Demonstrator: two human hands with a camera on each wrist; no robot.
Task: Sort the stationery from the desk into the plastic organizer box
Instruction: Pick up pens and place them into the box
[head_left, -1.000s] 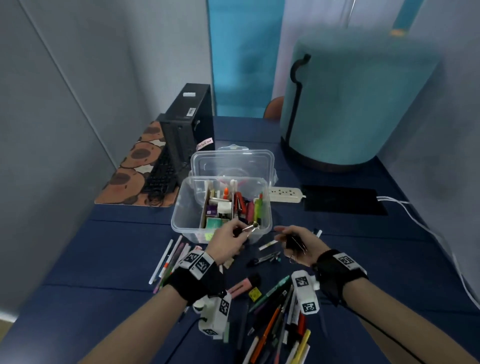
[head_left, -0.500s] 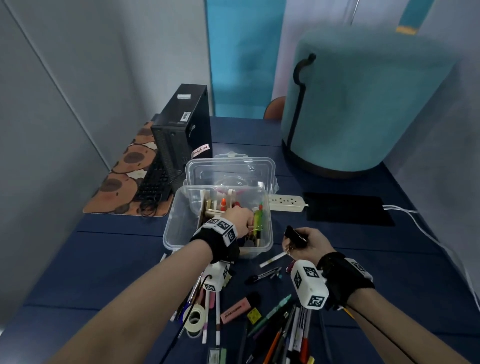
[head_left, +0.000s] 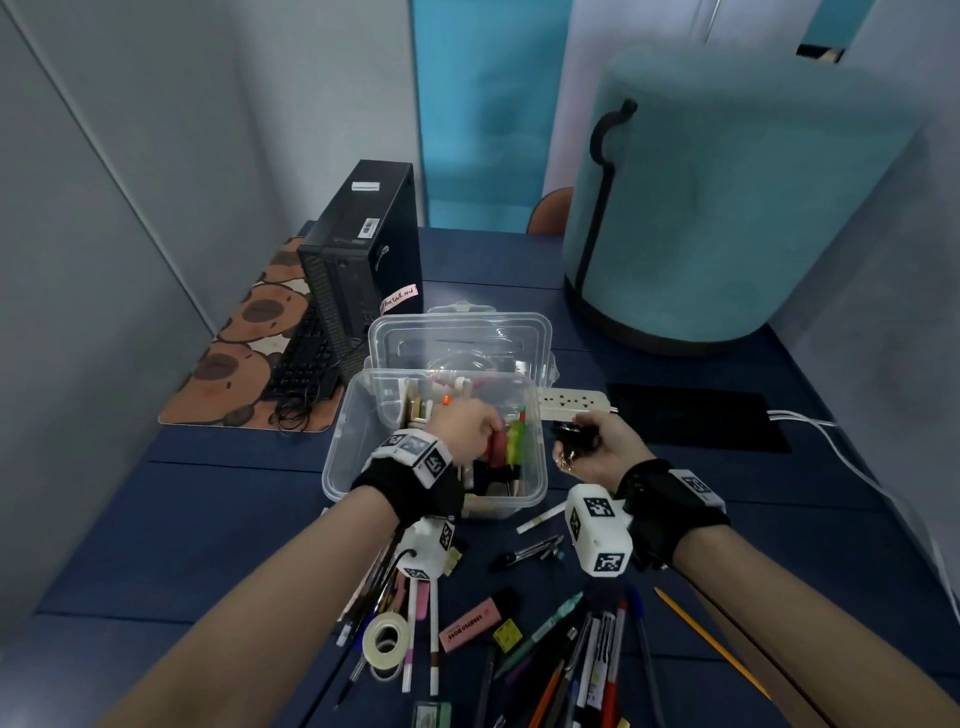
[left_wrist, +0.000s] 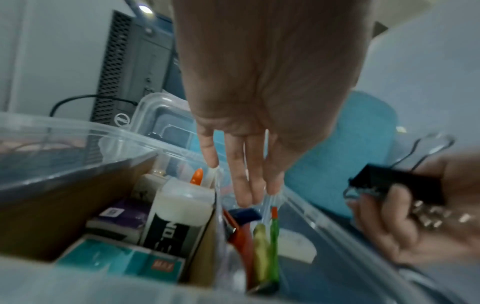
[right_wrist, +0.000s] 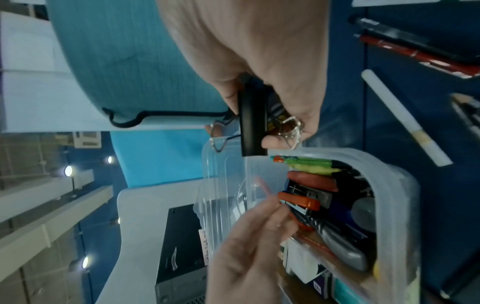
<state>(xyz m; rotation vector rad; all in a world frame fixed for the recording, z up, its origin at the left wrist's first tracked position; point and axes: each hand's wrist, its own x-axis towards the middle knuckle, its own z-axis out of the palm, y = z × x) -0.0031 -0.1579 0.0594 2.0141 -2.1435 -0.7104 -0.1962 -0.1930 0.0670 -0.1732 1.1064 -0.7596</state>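
The clear plastic organizer box (head_left: 337, 457) stands mid-desk, its compartments holding glue, staplers and markers. My left hand (head_left: 470, 428) is over its right compartment, and the left wrist view shows the fingers (left_wrist: 249, 179) straight and pointing down among the markers. My right hand (head_left: 597, 449) hovers just right of the box rim (right_wrist: 394, 170). It grips a black binder clip (right_wrist: 253, 123), with small silver clips in the palm. Loose pens (head_left: 571, 649), a tape roll (head_left: 385, 636) and a pink highlighter (head_left: 470, 623) lie near the desk's front edge.
The box's clear lid (head_left: 460, 338) leans behind it. A black computer tower (head_left: 363, 249) and keyboard (head_left: 301, 358) sit at the back left. A power strip (head_left: 571, 401), black pad (head_left: 696, 415) and large teal stool (head_left: 727, 208) are to the right.
My left hand has moved from the box's front edge into the box and its fingers have straightened. My right hand has carried the black binder clip up beside the box's right wall.
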